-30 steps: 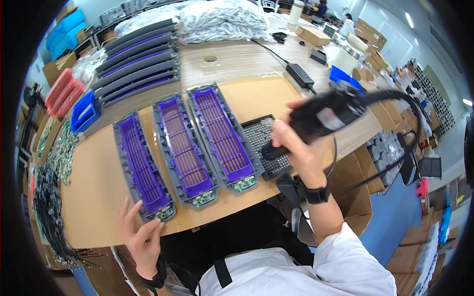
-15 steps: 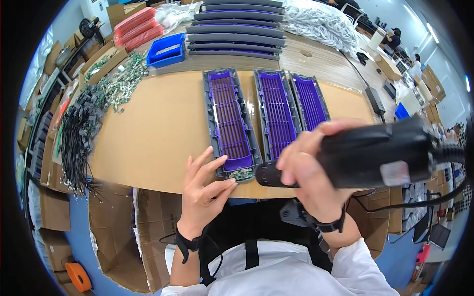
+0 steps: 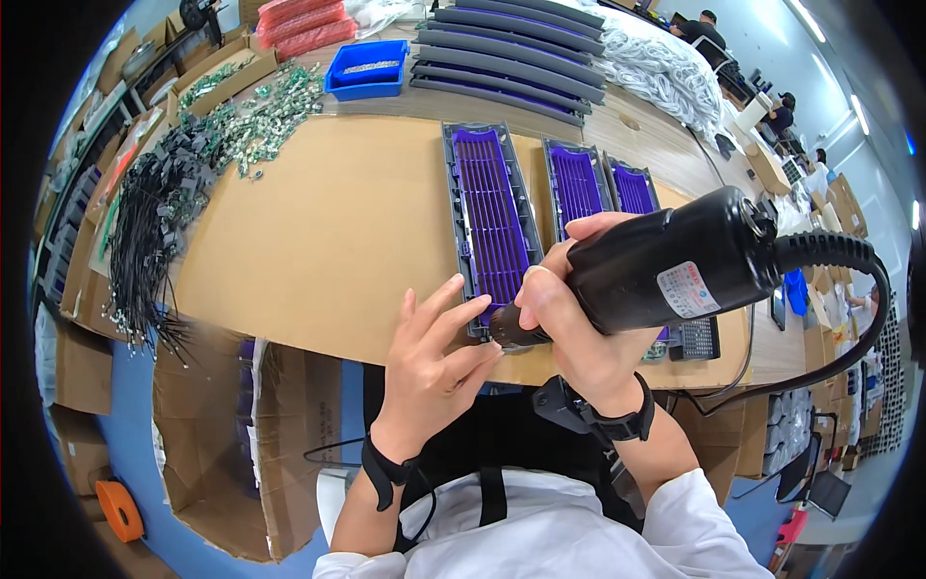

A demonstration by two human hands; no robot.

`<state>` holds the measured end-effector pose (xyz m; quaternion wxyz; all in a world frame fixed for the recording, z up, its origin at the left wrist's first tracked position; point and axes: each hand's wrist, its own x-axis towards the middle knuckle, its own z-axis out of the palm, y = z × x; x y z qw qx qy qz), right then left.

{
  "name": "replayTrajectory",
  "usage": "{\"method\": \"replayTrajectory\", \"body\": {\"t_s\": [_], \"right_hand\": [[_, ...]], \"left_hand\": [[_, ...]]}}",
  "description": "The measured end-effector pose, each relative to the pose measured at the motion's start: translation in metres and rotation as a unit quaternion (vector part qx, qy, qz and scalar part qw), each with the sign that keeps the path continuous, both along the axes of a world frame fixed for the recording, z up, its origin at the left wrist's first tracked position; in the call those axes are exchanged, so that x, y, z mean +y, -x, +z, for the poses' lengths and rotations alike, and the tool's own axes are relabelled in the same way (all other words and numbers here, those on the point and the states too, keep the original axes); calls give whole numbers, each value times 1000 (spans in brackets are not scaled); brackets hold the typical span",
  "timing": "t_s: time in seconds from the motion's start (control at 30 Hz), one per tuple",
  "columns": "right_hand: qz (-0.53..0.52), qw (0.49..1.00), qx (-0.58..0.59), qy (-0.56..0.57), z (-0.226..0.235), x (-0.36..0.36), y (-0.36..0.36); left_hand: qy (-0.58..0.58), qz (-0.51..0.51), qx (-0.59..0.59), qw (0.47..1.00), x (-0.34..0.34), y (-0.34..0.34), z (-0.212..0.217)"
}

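My right hand [image 3: 584,333] is wrapped round a black electric screwdriver [image 3: 670,265], its cable curving off to the right. The tool's dark nose end meets the near end of a long grey and purple slatted grille panel [image 3: 494,217]. My left hand [image 3: 434,362] is open beside that same end, fingers stretched, their tips at the panel's left edge and by the screwdriver's nose. The nose and fingers hide the spot being touched. Two more such panels, a purple-slatted one [image 3: 579,183] and a farther one [image 3: 634,188], lie to the right, partly covered by the tool.
Cardboard [image 3: 318,232] covers the table. A blue bin [image 3: 367,69] of small parts and a stack of grey panels [image 3: 511,53] stand at the back. Green circuit boards [image 3: 275,111] and black cables [image 3: 145,261] heap at left. A black perforated tray [image 3: 696,340] lies right.
The screwdriver has swung left and its nose now covers the near end of the panel, where a green circuit board showed before. My view has shifted, so the table things sit farther right.
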<state>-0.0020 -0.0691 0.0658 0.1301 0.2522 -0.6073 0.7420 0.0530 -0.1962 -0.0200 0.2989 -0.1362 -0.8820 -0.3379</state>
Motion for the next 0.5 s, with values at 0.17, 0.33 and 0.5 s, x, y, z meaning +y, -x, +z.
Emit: {"method": "replayTrajectory", "body": {"t_s": [0.17,0.33,0.5], "right_hand": [[-4,1000,11,23,0,-4,-1],[12,1000,15,-12,-2,-3,0],[85,984,116,-104,-5,2,10]], "left_hand": [[-2,2,3,1000,0,0,1],[5,6,2,1000,0,0,-1],[2,8,-1,1000,2,1,-1]]}}
